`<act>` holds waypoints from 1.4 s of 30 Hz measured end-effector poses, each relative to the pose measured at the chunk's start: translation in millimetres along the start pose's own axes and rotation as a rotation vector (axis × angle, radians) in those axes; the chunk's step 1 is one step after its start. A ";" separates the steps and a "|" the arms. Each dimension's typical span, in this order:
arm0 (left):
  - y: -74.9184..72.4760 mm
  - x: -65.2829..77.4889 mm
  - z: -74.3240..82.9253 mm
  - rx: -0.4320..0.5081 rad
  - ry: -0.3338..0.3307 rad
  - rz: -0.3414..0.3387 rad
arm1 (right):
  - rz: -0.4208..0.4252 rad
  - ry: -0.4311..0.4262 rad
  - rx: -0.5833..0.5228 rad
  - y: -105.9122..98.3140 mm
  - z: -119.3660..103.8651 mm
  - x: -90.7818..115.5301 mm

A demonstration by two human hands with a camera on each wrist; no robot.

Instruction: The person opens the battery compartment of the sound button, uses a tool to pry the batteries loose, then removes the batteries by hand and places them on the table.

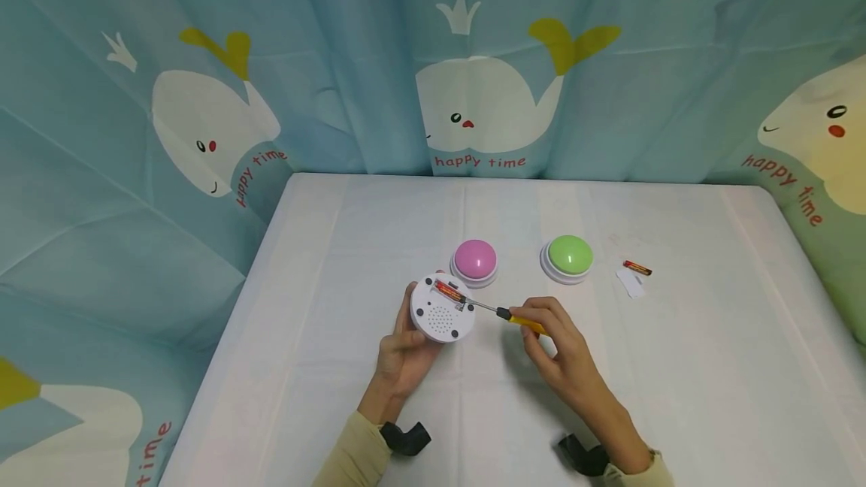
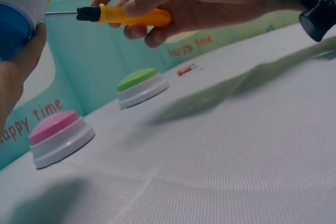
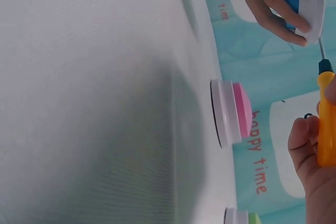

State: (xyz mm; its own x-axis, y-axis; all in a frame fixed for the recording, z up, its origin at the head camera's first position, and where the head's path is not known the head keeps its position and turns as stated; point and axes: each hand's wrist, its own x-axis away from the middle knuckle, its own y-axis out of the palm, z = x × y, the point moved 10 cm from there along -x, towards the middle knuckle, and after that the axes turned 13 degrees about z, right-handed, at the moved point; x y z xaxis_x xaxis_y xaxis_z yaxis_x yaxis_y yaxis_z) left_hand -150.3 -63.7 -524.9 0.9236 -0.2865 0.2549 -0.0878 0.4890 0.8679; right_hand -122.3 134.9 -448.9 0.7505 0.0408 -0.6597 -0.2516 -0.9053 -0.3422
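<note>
My left hand (image 1: 407,361) grips a round white push button with a blue dome (image 2: 13,31), its speckled speaker underside (image 1: 440,319) turned up toward the head camera. A red and black battery (image 1: 449,291) lies in the uncovered slot on that underside. My right hand (image 1: 567,361) holds a screwdriver (image 2: 135,16) by its yellow and black handle. Its thin metal shaft (image 1: 483,305) reaches to the right end of the battery slot; whether the tip touches the battery or the slot edge I cannot tell.
On the white table (image 1: 325,246) a pink push button (image 1: 475,259) stands just behind the held one. Farther right is a green push button (image 1: 570,255). Beyond it lie a loose battery (image 1: 637,267) and small white pieces (image 1: 631,283). A whale-print curtain (image 1: 365,58) hangs behind.
</note>
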 end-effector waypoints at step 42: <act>-9.3 -1.0 -7.9 0.101 -0.055 0.029 | -0.074 -0.040 0.020 5.5 2.8 4.2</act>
State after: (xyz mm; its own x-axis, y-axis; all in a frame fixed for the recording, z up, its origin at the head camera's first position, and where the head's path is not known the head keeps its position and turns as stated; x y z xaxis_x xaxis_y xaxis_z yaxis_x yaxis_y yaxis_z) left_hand -147.5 -61.5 -536.6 0.8984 -0.3200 0.3008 -0.1536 0.4126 0.8979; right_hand -122.2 131.3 -455.4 0.7425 0.1240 -0.6582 -0.2094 -0.8905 -0.4040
